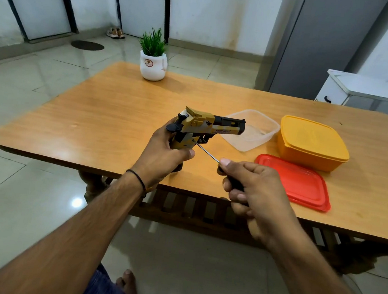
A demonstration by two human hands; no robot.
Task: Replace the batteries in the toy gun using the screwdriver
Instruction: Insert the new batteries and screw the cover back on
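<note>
Head: clear tub [257, 140] open behind toy gun [204, 127]; yellow tub [311, 145] lidded.

Table [96, 112]: left half bare wood, near edge to far edge. Far edge: potted plant [152, 66]. Above near edge, centre: left hand [164, 148] gripping toy gun [204, 126], right hand [255, 189] gripping screwdriver [208, 151]. Right half: clear tub [252, 131], yellow lidded box [313, 145] just beside it, red lid [297, 181] by near edge.

Potted plant [153, 57], tubs, lid on table [96, 112]
</note>
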